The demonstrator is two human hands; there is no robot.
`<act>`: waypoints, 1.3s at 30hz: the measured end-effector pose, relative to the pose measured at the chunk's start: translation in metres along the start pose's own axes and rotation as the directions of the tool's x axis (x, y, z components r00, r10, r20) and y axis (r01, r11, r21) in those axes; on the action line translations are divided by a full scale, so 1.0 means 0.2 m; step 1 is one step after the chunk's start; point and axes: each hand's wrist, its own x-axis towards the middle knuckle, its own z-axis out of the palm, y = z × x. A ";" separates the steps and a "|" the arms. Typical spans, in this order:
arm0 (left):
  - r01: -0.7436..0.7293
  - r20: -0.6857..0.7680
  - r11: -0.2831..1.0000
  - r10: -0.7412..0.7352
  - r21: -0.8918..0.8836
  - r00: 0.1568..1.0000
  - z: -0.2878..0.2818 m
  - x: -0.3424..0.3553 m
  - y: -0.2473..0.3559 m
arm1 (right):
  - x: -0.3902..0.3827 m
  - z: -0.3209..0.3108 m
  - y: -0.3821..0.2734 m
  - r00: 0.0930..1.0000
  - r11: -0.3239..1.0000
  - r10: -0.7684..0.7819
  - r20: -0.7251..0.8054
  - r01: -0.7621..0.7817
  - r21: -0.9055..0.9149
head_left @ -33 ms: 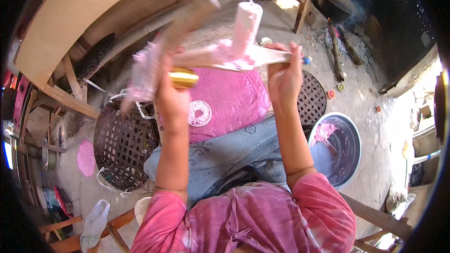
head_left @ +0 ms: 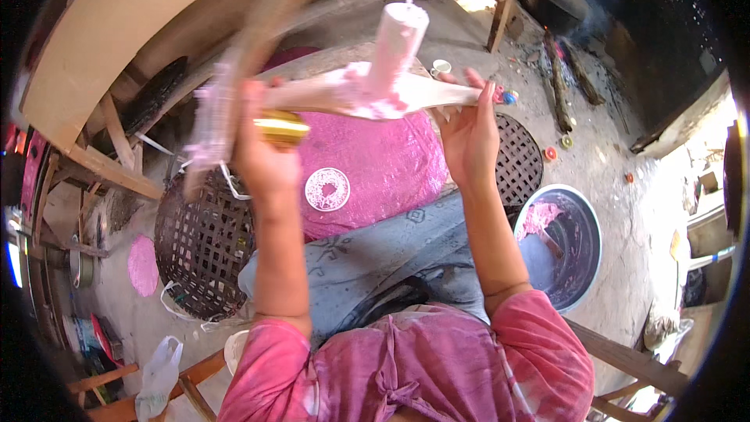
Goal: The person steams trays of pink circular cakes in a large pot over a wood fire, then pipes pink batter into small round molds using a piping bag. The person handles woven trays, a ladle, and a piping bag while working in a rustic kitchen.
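My left hand (head_left: 269, 160) is closed around a long wooden bar (head_left: 262, 39), blurred by motion, with a gold-coloured cylinder (head_left: 283, 128) sticking out of its side. Pink, strand-like dough (head_left: 209, 121) clings to the bar's far side. Between both hands spans a wooden plunger (head_left: 398, 43), its thick rod upright and smeared with pink dough. My right hand (head_left: 471, 137) grips the right end of its crosspiece; the left end meets my left hand, and whether those fingers hold it too is hidden. Below lies a white disc (head_left: 326, 189) with a pink ring on a pink plastic-covered surface (head_left: 375, 160).
A dark basin (head_left: 578, 258) with pink dough stands at right, beside a dark woven tray (head_left: 519, 160). Another woven basket (head_left: 205, 246) sits at left. Burning logs (head_left: 556, 82) lie on the floor at far right. A wooden post (head_left: 506, 4) rises behind.
Both hands have shifted left, the left one farther, carrying the wooden bar and plunger with them. More of the pink surface and the white disc shows.
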 end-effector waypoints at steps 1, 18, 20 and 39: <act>-0.013 -0.023 0.999 0.012 -0.045 1.000 0.00 0.07 0.09 | -0.05 -0.11 -0.04 0.997 0.953 -0.018 -0.075 -0.006 -0.303; 0.014 0.080 0.792 -0.080 0.611 0.994 -0.05 0.34 -0.24 | -0.70 -1.97 -1.01 0.554 -0.813 -0.114 -0.825 -0.530 -0.244; -0.070 0.180 0.794 -0.050 0.604 0.982 -0.04 0.32 -0.29 | -0.72 -2.08 -0.95 0.232 -0.670 0.016 -0.972 -0.719 -0.183; -0.848 0.845 0.065 0.078 0.526 0.530 0.18 0.29 -0.20 | -0.68 -0.32 -1.13 0.880 0.195 0.130 -0.457 -0.475 -0.858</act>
